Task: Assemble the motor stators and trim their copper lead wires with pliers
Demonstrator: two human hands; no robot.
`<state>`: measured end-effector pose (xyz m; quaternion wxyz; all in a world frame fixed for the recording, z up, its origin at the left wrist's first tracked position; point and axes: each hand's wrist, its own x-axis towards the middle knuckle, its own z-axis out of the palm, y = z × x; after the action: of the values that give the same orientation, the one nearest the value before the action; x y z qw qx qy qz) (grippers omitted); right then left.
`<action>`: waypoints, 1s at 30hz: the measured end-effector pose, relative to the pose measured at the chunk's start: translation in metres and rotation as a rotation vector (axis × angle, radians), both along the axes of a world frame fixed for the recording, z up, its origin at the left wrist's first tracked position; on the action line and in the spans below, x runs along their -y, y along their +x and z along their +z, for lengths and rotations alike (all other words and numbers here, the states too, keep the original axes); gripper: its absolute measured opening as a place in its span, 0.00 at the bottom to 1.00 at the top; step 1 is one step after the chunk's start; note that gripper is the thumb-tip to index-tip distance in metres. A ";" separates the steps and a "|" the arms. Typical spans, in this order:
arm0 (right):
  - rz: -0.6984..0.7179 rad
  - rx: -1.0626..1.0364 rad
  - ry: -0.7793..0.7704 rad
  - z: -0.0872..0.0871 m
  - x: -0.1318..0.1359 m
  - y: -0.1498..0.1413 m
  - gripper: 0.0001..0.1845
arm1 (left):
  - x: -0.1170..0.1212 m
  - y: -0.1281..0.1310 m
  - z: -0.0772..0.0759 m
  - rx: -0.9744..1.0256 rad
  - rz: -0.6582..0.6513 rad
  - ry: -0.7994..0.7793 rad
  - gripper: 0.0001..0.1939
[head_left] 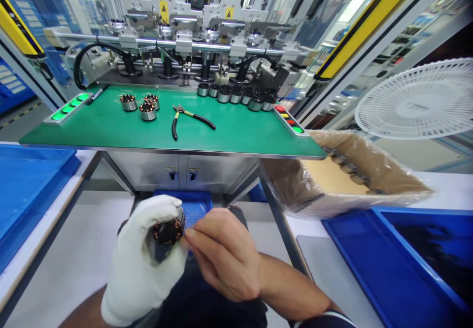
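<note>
My left hand (142,264), in a white glove, is wrapped round a small motor stator (168,231) with copper windings, held low in front of me. My bare right hand (221,251) pinches at the stator's right edge with thumb and fingertips; what it pinches is too small to make out. Both hands are below the front edge of the green bench (111,126). On that bench lie three wound stators (142,105) at left, a pair of black-handled pliers (186,118) in the middle, and a row of several stators (236,95) at the back.
Behind the bench stands a winding machine (192,37) with spindles. Green buttons (70,105) sit at the bench's left, coloured buttons (290,118) at right. Blue trays (406,264) flank me, a plastic-wrapped cardboard tray (351,175) and a white fan (421,99) stand right.
</note>
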<state>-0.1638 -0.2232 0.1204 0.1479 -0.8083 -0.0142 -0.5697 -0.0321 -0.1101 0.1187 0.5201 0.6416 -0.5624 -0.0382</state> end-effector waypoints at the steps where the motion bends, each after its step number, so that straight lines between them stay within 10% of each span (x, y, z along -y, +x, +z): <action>1: 0.020 -0.011 0.050 -0.001 -0.002 0.002 0.02 | 0.001 0.000 0.001 -0.013 -0.005 -0.011 0.21; 7: 0.138 0.008 0.556 -0.009 -0.011 0.013 0.05 | 0.006 -0.007 -0.002 -0.219 -0.088 -0.101 0.24; 10: 0.166 -0.002 0.441 -0.012 -0.004 0.012 0.04 | 0.004 0.004 -0.009 -0.463 -0.148 -0.111 0.25; 16: 0.168 -0.080 0.226 -0.007 0.014 0.003 0.02 | 0.002 0.037 -0.017 -0.848 -0.574 0.528 0.35; 24: 0.087 -0.043 0.464 -0.003 0.011 0.007 0.06 | 0.002 0.021 -0.014 -0.943 -0.427 0.158 0.22; 30: 0.181 -0.100 0.215 0.003 0.022 -0.001 0.03 | 0.011 0.022 -0.006 -1.130 -0.491 0.071 0.17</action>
<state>-0.1645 -0.2448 0.1230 0.2849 -0.8105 -0.0183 -0.5114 -0.0101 -0.1208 0.1125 0.6922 0.3907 -0.3295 -0.5096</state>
